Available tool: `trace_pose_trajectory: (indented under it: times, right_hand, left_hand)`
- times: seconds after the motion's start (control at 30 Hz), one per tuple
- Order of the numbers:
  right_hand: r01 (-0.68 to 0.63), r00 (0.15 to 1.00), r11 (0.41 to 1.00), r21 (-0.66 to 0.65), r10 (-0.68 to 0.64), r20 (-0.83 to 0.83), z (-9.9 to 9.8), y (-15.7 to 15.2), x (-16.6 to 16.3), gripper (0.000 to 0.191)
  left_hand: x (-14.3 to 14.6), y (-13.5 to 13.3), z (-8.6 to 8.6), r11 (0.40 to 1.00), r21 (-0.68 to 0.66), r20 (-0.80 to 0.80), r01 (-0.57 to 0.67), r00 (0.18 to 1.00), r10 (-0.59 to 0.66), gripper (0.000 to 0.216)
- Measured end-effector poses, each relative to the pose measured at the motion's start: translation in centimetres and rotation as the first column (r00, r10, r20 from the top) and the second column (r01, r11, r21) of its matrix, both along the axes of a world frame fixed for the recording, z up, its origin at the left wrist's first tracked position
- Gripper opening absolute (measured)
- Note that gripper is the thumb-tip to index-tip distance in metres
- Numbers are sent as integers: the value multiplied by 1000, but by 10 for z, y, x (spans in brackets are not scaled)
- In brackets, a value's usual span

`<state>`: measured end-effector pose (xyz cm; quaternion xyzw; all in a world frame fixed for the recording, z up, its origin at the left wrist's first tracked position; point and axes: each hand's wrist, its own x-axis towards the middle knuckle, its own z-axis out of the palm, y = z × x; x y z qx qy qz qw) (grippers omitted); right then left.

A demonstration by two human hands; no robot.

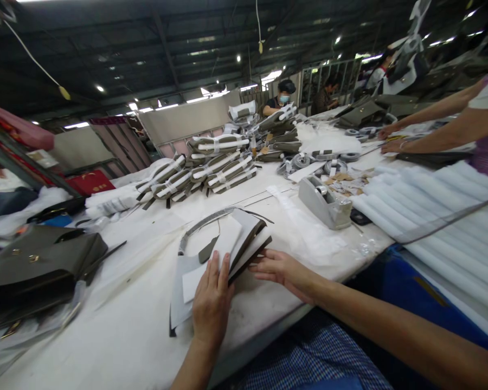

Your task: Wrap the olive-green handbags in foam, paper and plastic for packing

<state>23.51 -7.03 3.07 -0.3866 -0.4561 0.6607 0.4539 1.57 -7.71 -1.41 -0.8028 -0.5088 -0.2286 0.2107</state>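
Observation:
A handbag point(250, 246) in dark olive and pale grey lies on the table before me, its layers fanned apart at the right. White sheets point(193, 284) cover part of it, and a curved handle point(191, 230) in pale wrapping arches at its far side. My left hand point(213, 306) rests on the sheets with its fingers stretched out flat; its thumb is mostly hidden. At the bag's right edge is my right hand point(282, 271), its fingers extended and slightly apart. The fingertips are close against the dark edge; whether they touch it I cannot tell.
Wrapped bag parts point(219, 168) are piled at the back of the white table point(126, 303). A tape dispenser point(325, 203) stands right of centre, near stacked white foam rolls point(443, 211). An olive bag point(44, 265) lies at left. A co-worker's arms point(435, 127) reach in at right.

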Motion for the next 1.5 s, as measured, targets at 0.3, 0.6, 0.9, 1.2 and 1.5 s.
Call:
trace_pose_trajectory:
  times: [0.3, 0.6, 0.9, 1.2, 1.5]
  right_hand:
    - [-240, 108, 805, 542, -533, 839, -39, -3, 123, 41]
    - [-45, 585, 991, 127, -77, 808, -23, -32, 99, 52]
    - [-268, 153, 814, 516, -493, 857, -40, 4, 93, 62]
    - [-633, 429, 630, 449, -197, 882, -53, 47, 25, 74]
    - [-567, 495, 621, 541, -269, 827, -58, 63, 18, 31]
  left_hand:
    - [-12, 3, 4, 999, -5, 141, -33, 989, 34, 81]
    - [-14, 5, 4, 999, -20, 157, -48, 986, 51, 78]
    - [-12, 6, 2, 999, -12, 137, -39, 990, 40, 74]
    - [-16, 5, 0, 1000, -9, 159, -29, 987, 30, 75]
    - [-10, 6, -1, 1000, 18, 29, 23, 999, -24, 82]
